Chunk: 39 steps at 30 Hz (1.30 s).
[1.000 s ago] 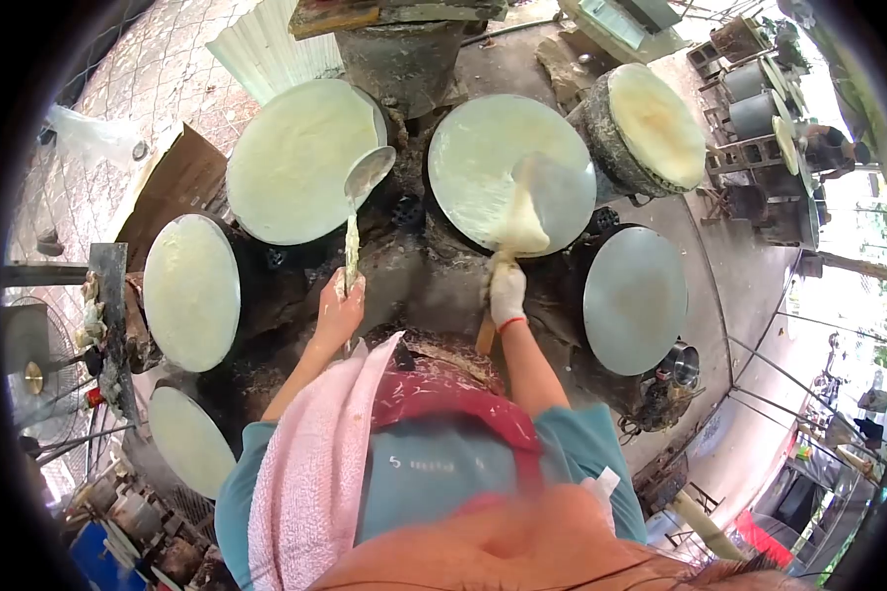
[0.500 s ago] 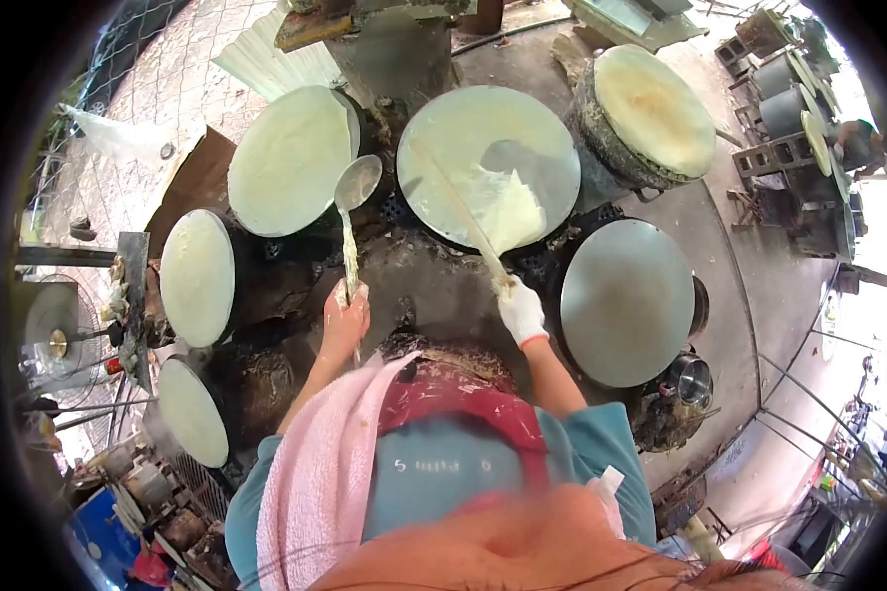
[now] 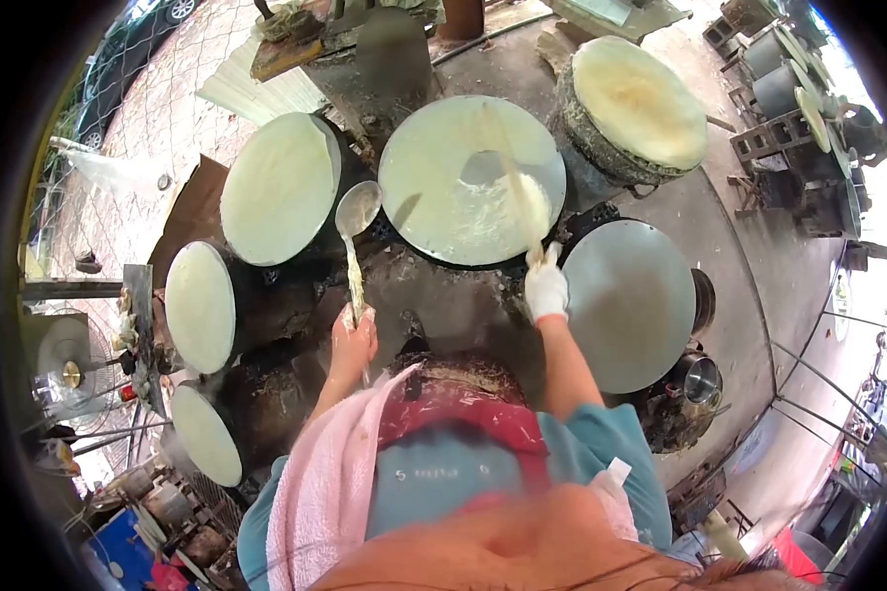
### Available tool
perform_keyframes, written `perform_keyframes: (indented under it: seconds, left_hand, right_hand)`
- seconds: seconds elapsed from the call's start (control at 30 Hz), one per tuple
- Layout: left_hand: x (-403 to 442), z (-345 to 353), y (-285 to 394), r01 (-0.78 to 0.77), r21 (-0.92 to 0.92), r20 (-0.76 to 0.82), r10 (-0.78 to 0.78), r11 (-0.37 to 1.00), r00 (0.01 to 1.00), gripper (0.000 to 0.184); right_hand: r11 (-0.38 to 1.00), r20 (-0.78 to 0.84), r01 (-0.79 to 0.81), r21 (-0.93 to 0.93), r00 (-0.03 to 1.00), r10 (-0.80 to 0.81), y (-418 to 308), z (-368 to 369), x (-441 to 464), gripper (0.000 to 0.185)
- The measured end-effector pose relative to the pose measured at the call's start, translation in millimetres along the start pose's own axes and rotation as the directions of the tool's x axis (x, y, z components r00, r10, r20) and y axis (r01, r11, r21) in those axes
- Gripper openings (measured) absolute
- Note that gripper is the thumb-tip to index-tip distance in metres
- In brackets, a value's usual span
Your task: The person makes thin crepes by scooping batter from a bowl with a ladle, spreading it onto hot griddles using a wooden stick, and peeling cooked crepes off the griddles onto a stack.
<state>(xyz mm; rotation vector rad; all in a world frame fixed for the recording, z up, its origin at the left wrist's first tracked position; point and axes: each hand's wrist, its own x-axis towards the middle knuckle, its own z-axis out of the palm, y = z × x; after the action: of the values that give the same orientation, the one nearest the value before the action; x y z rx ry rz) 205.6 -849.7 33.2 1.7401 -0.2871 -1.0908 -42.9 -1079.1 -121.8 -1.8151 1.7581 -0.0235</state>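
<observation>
My bare left hand [image 3: 353, 343] is closed around the batter-smeared handle of a ladle [image 3: 358, 207], whose bowl hangs between the left and centre griddles. In its white glove, my right hand [image 3: 546, 288] grips the end of a long wooden spreading stick [image 3: 519, 202], partly blurred. That stick reaches across the round centre griddle [image 3: 399, 212], which carries a pale batter sheet. A thicker pool of batter [image 3: 534, 207] lies at its right side, and a grey patch shows bare metal beside it.
Pale sheets cover the upper left griddle [image 3: 278, 187], two smaller ones at far left [image 3: 201, 307] and a raised round one [image 3: 641, 103] at upper right. A bare grey griddle [image 3: 628, 305] sits right of my glove. A metal pot [image 3: 698, 378] and fan [image 3: 69, 372] flank the area.
My right hand and the stick have swung rightward over the centre griddle, and the batter pool has shifted and shrunk. The ladle stays held in much the same place.
</observation>
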Motion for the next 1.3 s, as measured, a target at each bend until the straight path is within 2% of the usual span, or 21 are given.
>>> perform_keyframes:
  seconds: [0.2, 0.23, 0.33, 0.37, 0.4, 0.43, 0.47, 0.5, 0.53, 0.57, 0.63, 0.67, 0.73, 0.8, 0.87, 1.0, 1.1, 1.13, 1.2, 1.27, 1.3]
  left_hand:
    - [-6.1, -13.6, -14.8, 0.018, -0.002, -0.054, -0.018, 1.000, 0.998, 0.006]
    - [-0.3, -23.9, -35.1, -0.094, 0.122, -0.064, 0.102, 0.988, 0.993, 0.007]
    - [-12.5, -14.1, -12.1, 0.047, -0.048, -0.111, -0.052, 0.998, 0.992, 0.009]
    - [-14.5, -12.0, -6.0, 0.040, -0.035, -0.097, -0.043, 0.999, 0.994, 0.010]
    - [-12.2, -12.6, -5.6, 0.040, -0.016, -0.081, -0.042, 0.999, 0.996, 0.009]
    - [-7.7, -14.5, -6.1, 0.038, 0.001, -0.064, -0.038, 0.999, 0.997, 0.008]
    - [-4.1, -13.5, -5.3, 0.033, 0.016, -0.048, -0.032, 0.999, 0.998, 0.008]
    - [-2.4, -10.0, -0.9, 0.011, 0.033, -0.037, -0.009, 0.999, 0.999, 0.008]
    - [-0.1, -7.0, 1.3, 0.010, 0.016, -0.018, -0.010, 1.000, 1.000, 0.008]
    - [2.6, -3.7, 2.6, 0.011, -0.002, 0.000, -0.011, 1.000, 1.000, 0.009]
    - [5.0, 7.1, 6.7, -0.014, -0.014, 0.027, 0.014, 1.000, 1.000, 0.010]
    - [4.6, 12.6, 8.6, -0.012, -0.019, 0.042, 0.013, 1.000, 0.999, 0.010]
    - [3.2, 24.7, 11.9, -0.005, -0.033, 0.066, 0.007, 0.999, 0.998, 0.011]
    - [-3.6, 33.9, 14.0, -0.008, -0.034, 0.065, 0.010, 0.999, 0.998, 0.013]
    - [-6.8, 38.8, 11.1, -0.036, -0.028, 0.066, 0.037, 0.999, 0.997, 0.015]
    - [-16.4, 44.1, 9.0, -0.032, -0.029, 0.017, 0.032, 0.999, 0.999, 0.017]
    - [-7.0, 45.5, 13.8, -0.058, -0.044, 0.042, 0.060, 0.997, 0.997, 0.018]
    - [2.3, 46.1, 18.2, -0.072, -0.041, 0.074, 0.075, 0.997, 0.994, 0.018]
    - [33.8, 48.8, 30.2, -0.099, -0.037, 0.141, 0.103, 0.994, 0.985, 0.018]
    - [80.4, 55.4, 37.8, -0.189, -0.002, 0.220, 0.185, 0.982, 0.958, 0.019]
    - [101.0, 61.9, 47.4, -0.196, -0.006, 0.262, 0.190, 0.981, 0.946, 0.019]
  right_hand:
    - [0.982, -0.215, -0.047, -0.183, 0.977, 0.007, -57.9, -60.9, 119.3, 0.056]
    - [0.984, -0.237, -0.028, -0.175, 0.971, -0.014, -65.1, -65.6, 137.4, 0.053]
    - [0.992, -0.175, 0.037, -0.119, 0.983, -0.058, -94.6, -76.0, 138.1, 0.044]
    - [0.889, -0.422, 0.446, 0.103, 0.829, -0.367, -86.3, -57.9, 125.3, 0.042]
    - [0.888, -0.314, 0.370, 0.273, 0.907, -0.281, -96.2, -64.2, 89.1, 0.037]
    - [0.780, -0.295, 0.470, 0.414, 0.879, -0.373, -77.9, -46.3, 73.7, 0.040]
    - [0.652, -0.470, 0.656, 0.380, 0.744, -0.475, -67.4, -38.7, 47.6, 0.045]
    - [0.501, -0.352, 0.478, 0.722, 0.877, -0.328, -58.2, -37.2, 15.3, 0.042]
    - [0.479, -0.225, 0.270, 0.835, 0.963, -0.151, -53.8, -50.6, -19.1, 0.040]
    - [0.383, -0.377, 0.358, 0.851, 0.926, -0.029, -17.5, -6.7, -14.8, 0.041]
    - [0.153, 0.029, -0.051, 0.987, 0.990, 0.141, 5.9, 9.1, -47.2, 0.032]
    - [0.206, 0.347, -0.371, 0.905, 0.927, 0.141, 2.7, -9.9, -74.1, 0.031]
    - [0.292, 0.459, -0.466, 0.835, 0.883, 0.098, -5.9, -9.9, -93.2, 0.023]
    - [0.285, 0.423, -0.409, 0.867, 0.906, 0.014, -0.9, -23.2, -95.8, 0.022]
    - [0.270, 0.306, -0.324, 0.907, 0.946, 0.109, 9.7, -31.5, -80.7, 0.034]
    - [0.346, 0.535, -0.538, 0.769, 0.837, 0.111, 4.4, -41.9, -78.0, 0.036]
    - [0.422, 0.528, -0.487, 0.764, 0.849, 0.023, -1.0, -48.0, -87.3, 0.039]
    - [0.489, 0.508, -0.465, 0.738, 0.860, 0.052, -7.4, -59.5, -86.8, 0.038]
    - [0.437, 0.363, -0.339, 0.833, 0.931, 0.030, 6.3, -53.7, -60.7, 0.039]
    - [0.427, 0.347, -0.317, 0.847, 0.938, 0.009, 11.1, -45.5, -44.6, 0.027]
    - [0.530, 0.428, -0.403, 0.747, 0.900, 0.081, -2.7, -57.3, -51.7, 0.027]
